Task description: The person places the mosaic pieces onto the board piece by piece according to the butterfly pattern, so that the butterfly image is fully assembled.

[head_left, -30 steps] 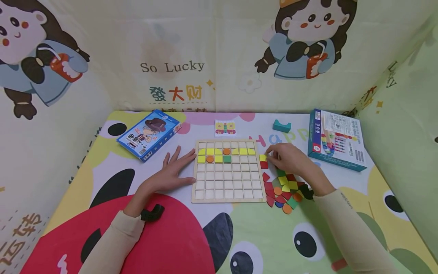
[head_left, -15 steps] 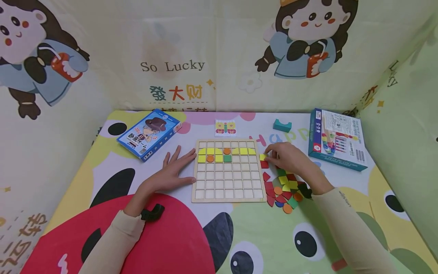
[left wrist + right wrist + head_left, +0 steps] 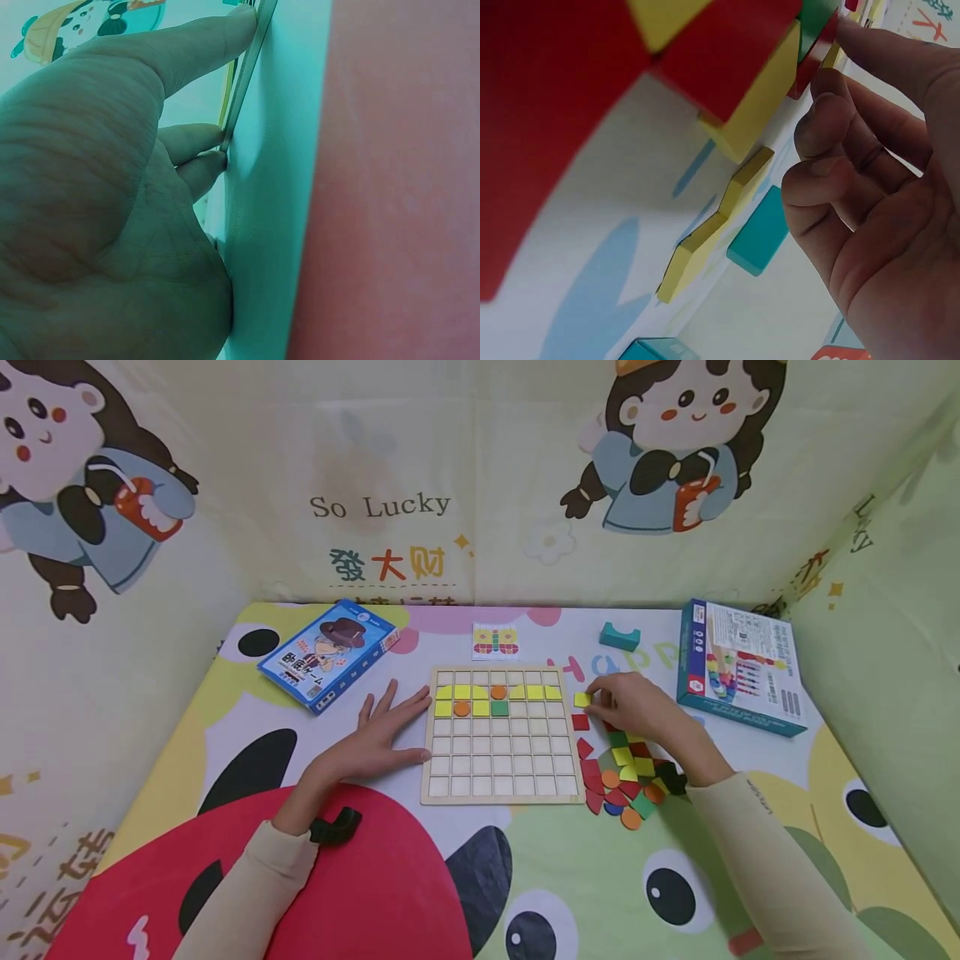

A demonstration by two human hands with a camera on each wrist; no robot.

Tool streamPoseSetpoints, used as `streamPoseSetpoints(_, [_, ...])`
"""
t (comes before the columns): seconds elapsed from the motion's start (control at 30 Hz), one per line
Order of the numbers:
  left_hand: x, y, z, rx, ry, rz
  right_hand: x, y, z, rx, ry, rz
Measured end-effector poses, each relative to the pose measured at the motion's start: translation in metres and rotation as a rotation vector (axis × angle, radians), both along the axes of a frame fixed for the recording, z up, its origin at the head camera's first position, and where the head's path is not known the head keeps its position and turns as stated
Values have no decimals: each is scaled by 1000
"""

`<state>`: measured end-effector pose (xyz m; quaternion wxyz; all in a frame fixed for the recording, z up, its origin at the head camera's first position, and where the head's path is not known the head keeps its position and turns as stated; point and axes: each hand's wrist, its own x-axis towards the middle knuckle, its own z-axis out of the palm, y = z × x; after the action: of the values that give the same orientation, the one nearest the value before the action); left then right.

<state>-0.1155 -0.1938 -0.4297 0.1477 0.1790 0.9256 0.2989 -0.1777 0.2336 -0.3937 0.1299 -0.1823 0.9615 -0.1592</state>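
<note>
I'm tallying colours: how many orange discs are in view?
5: one disc in the second row of the board from the far edge, another disc in the third, three in the pile to its right. More may be hidden there.

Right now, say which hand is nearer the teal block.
Right. The right hand is just this side of the teal block; the left hand is farther off, at the left edge of the grid board.

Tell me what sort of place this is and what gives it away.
Probably a play or game corner: a gridded wooden board beside loose coloured tiles, a blue cartoon box, and walls printed with cartoon characters.
</note>
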Motion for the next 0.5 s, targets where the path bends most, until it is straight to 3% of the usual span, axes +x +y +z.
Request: streamPoseSetpoints(0.5, [0,-1,1,7,-1,-1,2,-14,12,10,22,16])
